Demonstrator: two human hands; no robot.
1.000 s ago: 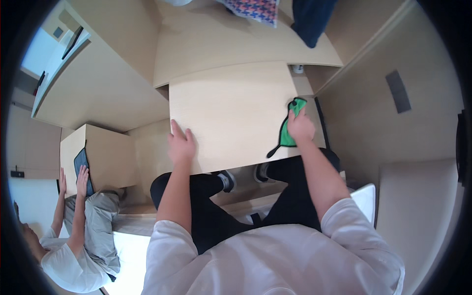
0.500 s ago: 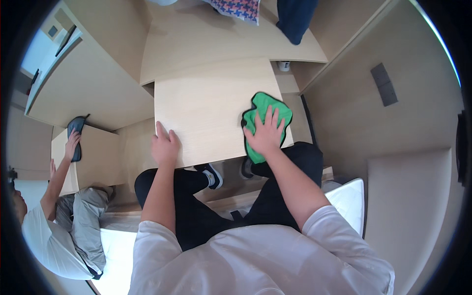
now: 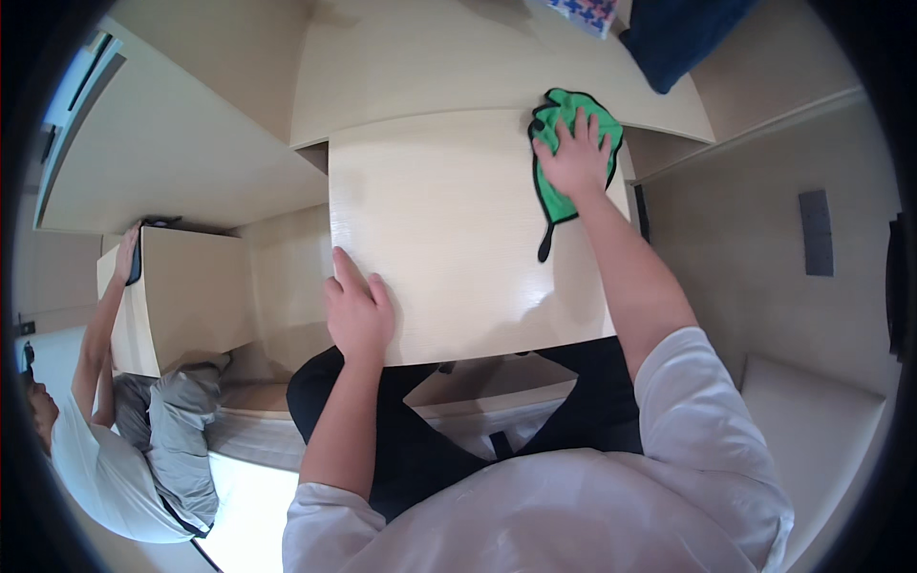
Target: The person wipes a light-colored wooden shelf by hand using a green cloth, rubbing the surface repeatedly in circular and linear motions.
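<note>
- The right hand (image 3: 576, 160) lies flat, fingers spread, pressing on a green microfibre cloth with a dark edge (image 3: 564, 153) — it holds the cloth down by the palm, not clenched around it.
- The cloth is under this hand at the far right corner of the pale wooden square board (image 3: 458, 239); a dark tail of it hangs out below the wrist, toward the person.
- The left hand (image 3: 358, 310) rests open on the near left edge of the board and grasps nothing — it seems only to steady the board.
- My judgement: the wiping is in the middle; the part near the left hand shows no sign of being reached, but I cannot tell clean from dirty.
- Half a second earlier the cloth and the right hand were nearer to the person; now both are farther away, at the corner.
- At the left, another person's hand (image 3: 127, 250) touches a second pale wooden board (image 3: 186, 286).
</note>
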